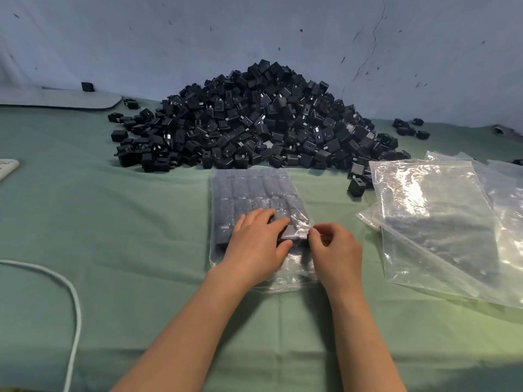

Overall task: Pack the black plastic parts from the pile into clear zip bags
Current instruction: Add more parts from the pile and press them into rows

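Clear zip bag [254, 190] under flat left hand [256, 244]; right hand [336, 247] pinches edge

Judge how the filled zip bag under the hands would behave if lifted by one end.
Likely floppy: the filled zip bag is thin film over separate rows of black parts, so it should sag between them. Probably hefty, since it looks packed full. The glossy film, pinched by the right hand, may slip.

pile [249, 120] blocks far side, empty bags [441, 222] right, cloth [127, 222] left open
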`<action>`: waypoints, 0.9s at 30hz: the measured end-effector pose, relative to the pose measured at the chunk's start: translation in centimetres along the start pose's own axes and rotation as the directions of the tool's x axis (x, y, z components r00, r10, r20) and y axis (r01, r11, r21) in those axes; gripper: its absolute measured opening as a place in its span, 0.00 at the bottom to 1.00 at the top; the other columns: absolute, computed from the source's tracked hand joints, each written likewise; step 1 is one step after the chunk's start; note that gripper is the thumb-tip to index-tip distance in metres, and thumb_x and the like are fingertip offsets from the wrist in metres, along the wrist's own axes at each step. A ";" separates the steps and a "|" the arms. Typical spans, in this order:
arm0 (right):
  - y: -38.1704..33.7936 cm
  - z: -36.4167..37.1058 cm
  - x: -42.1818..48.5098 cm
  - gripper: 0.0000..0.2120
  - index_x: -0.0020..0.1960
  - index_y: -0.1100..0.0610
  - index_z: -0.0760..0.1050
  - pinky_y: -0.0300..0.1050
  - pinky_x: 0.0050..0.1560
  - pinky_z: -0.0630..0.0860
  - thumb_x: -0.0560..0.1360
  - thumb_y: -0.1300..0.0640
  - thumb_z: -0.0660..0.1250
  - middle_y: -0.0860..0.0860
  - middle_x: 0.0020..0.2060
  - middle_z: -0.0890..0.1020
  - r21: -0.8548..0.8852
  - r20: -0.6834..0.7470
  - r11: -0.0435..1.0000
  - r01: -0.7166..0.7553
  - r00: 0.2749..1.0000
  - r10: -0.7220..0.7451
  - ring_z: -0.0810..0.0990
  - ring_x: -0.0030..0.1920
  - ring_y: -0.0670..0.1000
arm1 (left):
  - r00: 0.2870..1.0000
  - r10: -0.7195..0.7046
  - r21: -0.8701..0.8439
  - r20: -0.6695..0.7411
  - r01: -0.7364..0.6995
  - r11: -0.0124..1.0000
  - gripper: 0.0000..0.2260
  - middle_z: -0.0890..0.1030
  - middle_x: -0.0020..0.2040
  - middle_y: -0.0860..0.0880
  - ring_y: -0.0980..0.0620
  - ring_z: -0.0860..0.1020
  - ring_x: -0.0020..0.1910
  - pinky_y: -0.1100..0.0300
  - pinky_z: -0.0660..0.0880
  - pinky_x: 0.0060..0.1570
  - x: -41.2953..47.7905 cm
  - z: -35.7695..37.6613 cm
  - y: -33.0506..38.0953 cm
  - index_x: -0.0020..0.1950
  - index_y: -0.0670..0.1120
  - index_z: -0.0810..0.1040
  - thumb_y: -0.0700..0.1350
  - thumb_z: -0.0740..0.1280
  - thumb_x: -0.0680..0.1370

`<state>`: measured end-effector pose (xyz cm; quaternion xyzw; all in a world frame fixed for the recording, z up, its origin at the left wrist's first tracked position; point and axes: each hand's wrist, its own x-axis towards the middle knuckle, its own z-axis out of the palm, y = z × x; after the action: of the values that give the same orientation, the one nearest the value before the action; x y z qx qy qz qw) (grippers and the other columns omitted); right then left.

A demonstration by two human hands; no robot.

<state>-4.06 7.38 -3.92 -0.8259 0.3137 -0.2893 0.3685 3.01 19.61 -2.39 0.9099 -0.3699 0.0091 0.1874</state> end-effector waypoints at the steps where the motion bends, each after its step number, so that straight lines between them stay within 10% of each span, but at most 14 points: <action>1: 0.0 0.1 0.0 0.10 0.53 0.59 0.80 0.45 0.56 0.73 0.77 0.56 0.65 0.54 0.49 0.82 -0.016 0.010 1.000 -0.004 1.000 0.004 0.79 0.51 0.52 | 1.000 -0.004 0.008 0.006 0.004 1.000 0.23 0.60 0.75 0.51 0.49 0.54 0.75 0.48 0.51 0.74 0.0 0.0 0.0 0.74 0.56 0.62 0.57 0.58 0.80; 27: -0.1 -0.4 -0.4 0.17 0.64 0.57 0.74 0.41 0.57 0.69 0.76 0.55 0.66 0.53 0.58 0.79 -0.048 0.096 0.997 0.068 0.993 -0.063 0.77 0.57 0.52 | 0.995 -0.015 0.109 0.099 0.004 0.994 0.22 0.59 0.73 0.47 0.43 0.56 0.72 0.43 0.55 0.71 0.6 -0.7 1.1 0.74 0.56 0.60 0.55 0.57 0.80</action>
<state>-4.57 7.50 -3.71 -0.8577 0.2761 -0.2539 0.3517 2.82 18.72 -1.28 0.9199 -0.3733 -0.0172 0.1190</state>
